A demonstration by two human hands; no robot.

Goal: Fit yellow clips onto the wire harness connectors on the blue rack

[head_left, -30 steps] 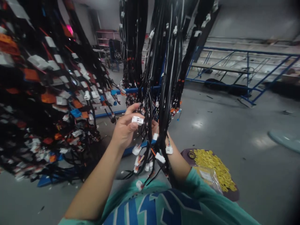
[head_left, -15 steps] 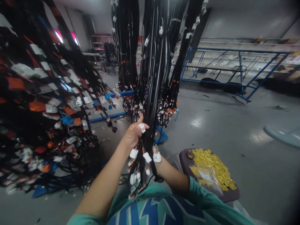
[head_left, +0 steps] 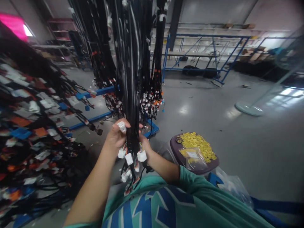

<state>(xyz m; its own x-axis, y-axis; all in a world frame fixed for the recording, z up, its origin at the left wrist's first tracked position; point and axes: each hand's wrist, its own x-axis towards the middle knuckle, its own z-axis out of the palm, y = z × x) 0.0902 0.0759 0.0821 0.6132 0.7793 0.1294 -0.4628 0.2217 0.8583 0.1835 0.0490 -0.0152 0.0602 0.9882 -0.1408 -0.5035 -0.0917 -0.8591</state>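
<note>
A thick bundle of black wire harnesses (head_left: 132,107) hangs straight down in front of me. White connectors (head_left: 129,159) dangle from its lower end, close to my shirt. On the bundle's left side, my left hand (head_left: 117,136) is closed with a white connector (head_left: 122,126) at its thumb and fingers. My right hand (head_left: 144,144) curls round the bundle from the right, its fingers partly hidden behind the wires. Just below that hand hangs another white connector (head_left: 142,155) with coloured wires.
More harnesses with white, orange and blue connectors (head_left: 21,133) hang at the left. At the right, a purple lid (head_left: 174,150) carries yellow pieces (head_left: 197,144) and a plastic bag (head_left: 196,158). Behind stand a blue frame (head_left: 206,36) and a fan base (head_left: 248,109).
The view has swung to the right, so the scene sits further left. My right hand's fingers now show beside the bundle. My left hand keeps the white connector.
</note>
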